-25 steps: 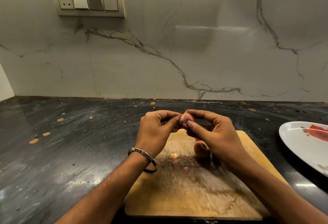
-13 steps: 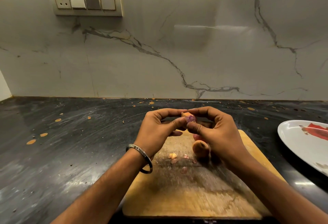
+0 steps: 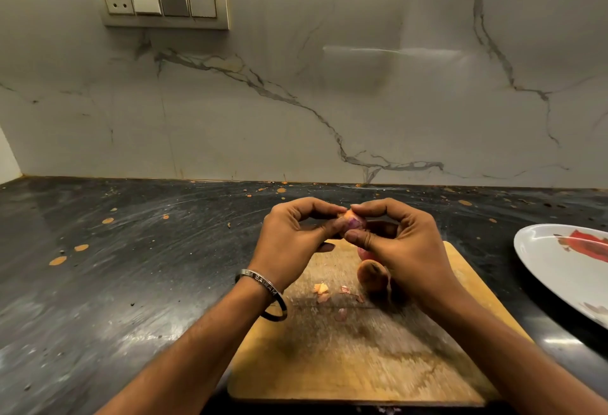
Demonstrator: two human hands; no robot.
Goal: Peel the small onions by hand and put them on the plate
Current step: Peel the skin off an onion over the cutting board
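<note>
A small onion (image 3: 353,224) is pinched between the curled fingers of the left hand (image 3: 289,243) and right hand (image 3: 404,243) — held above the cutting board (image 3: 362,358); the plate (image 3: 559,270) lies well right on the worktop (image 3: 115,283).

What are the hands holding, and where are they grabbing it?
Both hands pinch one small onion above the cutting board: left hand on its left side, right hand on its right side, using fingertips and thumbs.

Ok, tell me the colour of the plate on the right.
The plate is white with a red motif, seen in the head view.
</note>
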